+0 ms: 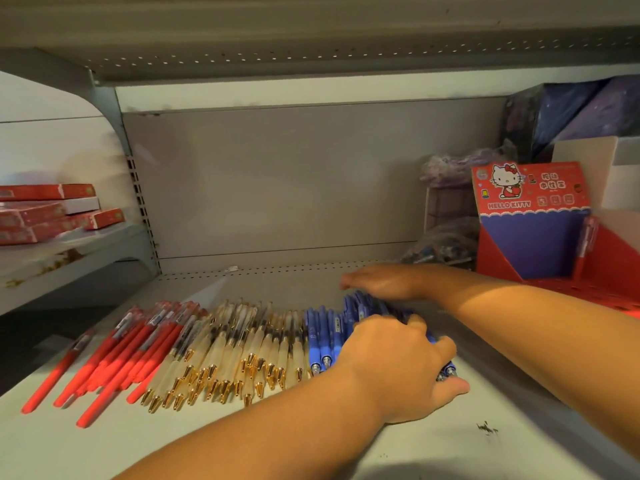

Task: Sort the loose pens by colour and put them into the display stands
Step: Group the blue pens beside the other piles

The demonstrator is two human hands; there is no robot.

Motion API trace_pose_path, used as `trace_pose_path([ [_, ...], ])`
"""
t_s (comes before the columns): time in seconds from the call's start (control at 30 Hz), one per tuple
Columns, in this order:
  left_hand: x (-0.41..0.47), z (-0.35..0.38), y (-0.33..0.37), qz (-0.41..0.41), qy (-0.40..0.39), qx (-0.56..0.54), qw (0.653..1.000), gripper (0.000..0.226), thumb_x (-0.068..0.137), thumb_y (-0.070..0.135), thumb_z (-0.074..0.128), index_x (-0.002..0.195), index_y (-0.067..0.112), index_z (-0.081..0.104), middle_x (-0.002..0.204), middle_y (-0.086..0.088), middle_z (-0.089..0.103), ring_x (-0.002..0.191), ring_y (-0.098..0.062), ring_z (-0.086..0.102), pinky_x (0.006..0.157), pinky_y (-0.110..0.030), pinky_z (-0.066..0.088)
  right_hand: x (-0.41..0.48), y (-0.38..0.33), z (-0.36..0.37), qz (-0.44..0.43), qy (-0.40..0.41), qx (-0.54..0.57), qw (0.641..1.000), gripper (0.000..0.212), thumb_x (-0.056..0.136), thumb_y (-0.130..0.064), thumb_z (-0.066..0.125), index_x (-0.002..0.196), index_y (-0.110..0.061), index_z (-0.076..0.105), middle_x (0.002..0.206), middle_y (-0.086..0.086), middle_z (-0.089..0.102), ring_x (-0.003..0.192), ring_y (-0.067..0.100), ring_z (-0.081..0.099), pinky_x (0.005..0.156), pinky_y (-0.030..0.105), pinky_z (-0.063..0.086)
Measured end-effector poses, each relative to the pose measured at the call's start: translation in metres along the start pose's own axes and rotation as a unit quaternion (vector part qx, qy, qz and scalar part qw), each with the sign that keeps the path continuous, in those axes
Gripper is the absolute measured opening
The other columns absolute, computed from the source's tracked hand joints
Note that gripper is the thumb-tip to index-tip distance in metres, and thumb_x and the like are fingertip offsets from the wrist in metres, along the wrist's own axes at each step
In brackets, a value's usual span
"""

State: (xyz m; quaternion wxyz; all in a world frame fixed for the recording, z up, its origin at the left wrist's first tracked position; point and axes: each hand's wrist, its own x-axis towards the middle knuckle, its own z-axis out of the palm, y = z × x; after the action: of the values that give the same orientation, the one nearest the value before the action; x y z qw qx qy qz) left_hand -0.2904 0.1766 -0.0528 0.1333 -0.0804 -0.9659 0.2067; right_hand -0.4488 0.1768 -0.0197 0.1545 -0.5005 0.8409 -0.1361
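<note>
Far left of the grip, red boxes (48,213) are stacked on a side shelf.

Red pens (114,355) lie well left of the grip on the shelf (277,441). Long axes run near-left to far-right, capped ends toward the near edge.

Clear pens (221,351) with gold tips lie between the red ones and the grip, packed side by side. Tips point toward the near edge, axes leaning slightly right going away.

Blue pens (322,337) are a row just left of the grip and running under it. Metal tips point near, barrels run away toward the back panel.

Left hand (398,365): the forearm comes in from bottom left, palm down. Fingers curl over the bunch and the thumb is tucked under at the near right, so this grip is closed around blue pens. A few tips poke out just beside the thumb.

Right hand (384,280): the forearm reaches in from the right edge, across and behind the left grip. The hand is flat, fingers straight and pointing left, laid along the far ends of the blue pens. It is loose and holds nothing; whether the palm actually touches the pens cannot be told.

Display stand (533,244) is right of and behind both grips, red card with a blue inner panel, upright at the back of the shelf. One red pen (587,244) stands near-upright at its right side.
</note>
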Motion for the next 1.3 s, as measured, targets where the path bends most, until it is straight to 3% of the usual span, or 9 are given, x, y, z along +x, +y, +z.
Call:
trace_pose_path([
  [0.1,0.000,0.002,0.000,-0.022,0.006,-0.013,1.000,0.051,0.100,0.060,0.028,0.123,0.021,0.049,0.105,-0.017,0.056,0.074,-0.031,0.043,0.069,-0.039,0.043,0.000,0.000,0.005,0.002,0.005,0.043,0.999,0.057,0.101,-0.058,0.027,0.114,-0.021,0.069,0.119,-0.003,0.067,0.109,0.014,0.061,0.104,0.036,0.041],
  [0.23,0.003,0.004,-0.002,-0.041,-0.016,-0.004,0.999,0.048,0.101,0.057,0.027,0.125,0.022,0.049,0.114,-0.018,0.057,0.097,-0.039,0.056,0.094,-0.056,0.040,-0.013,0.003,0.001,0.006,0.037,0.083,0.996,0.066,0.094,-0.070,0.026,0.087,-0.027,0.075,0.081,-0.019,0.071,0.080,0.000,0.062,0.082,0.028,0.041],
  [0.37,0.005,0.006,-0.006,-0.034,-0.011,0.003,0.999,0.050,0.101,0.057,0.027,0.126,0.021,0.050,0.118,-0.018,0.056,0.103,-0.038,0.054,0.090,-0.049,0.042,-0.026,0.005,0.003,0.019,0.037,0.138,0.990,0.066,0.089,-0.076,0.031,0.098,-0.027,0.074,0.091,-0.015,0.073,0.089,0.006,0.066,0.085,0.030,0.047],
  [0.47,0.004,0.006,-0.007,-0.056,-0.006,-0.042,0.998,0.056,0.097,0.064,0.031,0.130,0.023,0.049,0.126,-0.016,0.053,0.111,-0.037,0.052,0.091,-0.046,0.039,-0.036,0.003,0.001,0.034,0.026,0.168,0.985,0.065,0.090,-0.075,0.030,0.116,-0.029,0.068,0.116,-0.016,0.068,0.113,0.006,0.059,0.108,0.036,0.038],
  [0.57,-0.004,0.002,-0.014,-0.068,0.004,-0.118,0.991,0.070,0.089,0.076,0.036,0.138,0.027,0.043,0.135,-0.010,0.051,0.117,-0.033,0.050,0.100,-0.048,0.037,-0.046,0.000,-0.004,0.056,0.034,0.097,0.993,0.059,0.096,-0.066,0.029,0.126,-0.026,0.061,0.131,-0.011,0.058,0.121,0.012,0.052,0.109,0.035,0.034],
  [0.67,-0.022,-0.001,-0.035,-0.057,-0.017,-0.145,0.988,0.083,0.081,0.084,0.038,0.148,0.035,0.028,0.141,-0.003,0.047,0.120,-0.028,0.050,0.097,-0.041,0.041,-0.060,0.002,-0.005,0.067,0.053,-0.026,0.996,0.047,0.102,-0.047,0.031,0.111,-0.017,0.066,0.121,0.003,0.065,0.110,0.023,0.060,0.100,0.039,0.043],
  [0.87,-0.054,0.007,-0.057,-0.053,-0.126,-0.104,0.985,0.102,0.077,0.089,0.028,0.155,0.033,-0.008,0.164,-0.004,0.014,0.138,-0.031,0.038,0.110,-0.043,0.037,-0.087,0.004,0.033,0.066,0.054,0.040,0.996,0.047,0.103,-0.051,0.026,0.129,-0.025,0.056,0.135,0.000,0.057,0.121,0.020,0.053,0.109,0.040,0.036],
  [1.07,-0.040,0.007,-0.052,-0.027,-0.063,-0.034,0.997,0.079,0.091,0.076,0.026,0.148,0.021,0.031,0.126,-0.011,0.058,0.102,-0.028,0.060,0.085,-0.039,0.052,-0.089,-0.018,0.044,0.072,0.081,0.178,0.978,0.044,0.101,-0.054,0.031,0.111,-0.023,0.060,0.108,0.005,0.069,0.104,0.026,0.065,0.094,0.043,0.049],
  [1.3,-0.058,-0.013,-0.071,-0.147,-0.061,-0.183,0.970,0.061,0.091,0.075,0.026,0.130,0.033,0.047,0.113,0.004,0.064,0.093,-0.021,0.058,0.070,-0.031,0.042,-0.094,-0.026,0.037,0.034,0.079,0.098,0.992,0.046,0.104,-0.048,0.026,0.114,-0.018,0.060,0.113,0.008,0.065,0.095,0.019,0.059,0.087,0.032,0.045],
])
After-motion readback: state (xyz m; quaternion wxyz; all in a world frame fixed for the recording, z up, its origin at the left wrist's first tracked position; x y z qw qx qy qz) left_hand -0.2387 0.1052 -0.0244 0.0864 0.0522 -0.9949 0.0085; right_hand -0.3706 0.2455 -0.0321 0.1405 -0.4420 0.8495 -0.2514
